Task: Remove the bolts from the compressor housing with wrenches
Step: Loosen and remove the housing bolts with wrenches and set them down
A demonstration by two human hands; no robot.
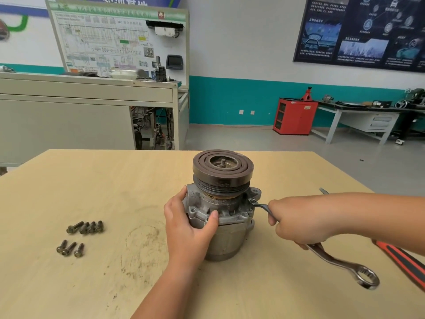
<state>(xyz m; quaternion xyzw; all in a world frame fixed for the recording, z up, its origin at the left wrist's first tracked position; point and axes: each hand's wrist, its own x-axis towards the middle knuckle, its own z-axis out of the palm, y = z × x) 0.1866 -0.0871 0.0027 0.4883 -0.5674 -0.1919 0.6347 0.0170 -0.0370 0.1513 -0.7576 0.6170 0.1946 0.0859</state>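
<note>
Tabletop (92,284): left hand (188,229) round compressor housing (230,236), right hand (301,222) round wrench (340,264)

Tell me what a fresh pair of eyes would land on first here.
The compressor stands mid-table with its pulley on top, and the left hand grips its housing. The right hand holds a wrench whose small ring end sits on a bolt at the right flange. Loose bolts lie in two clusters on the table, at left.
</note>
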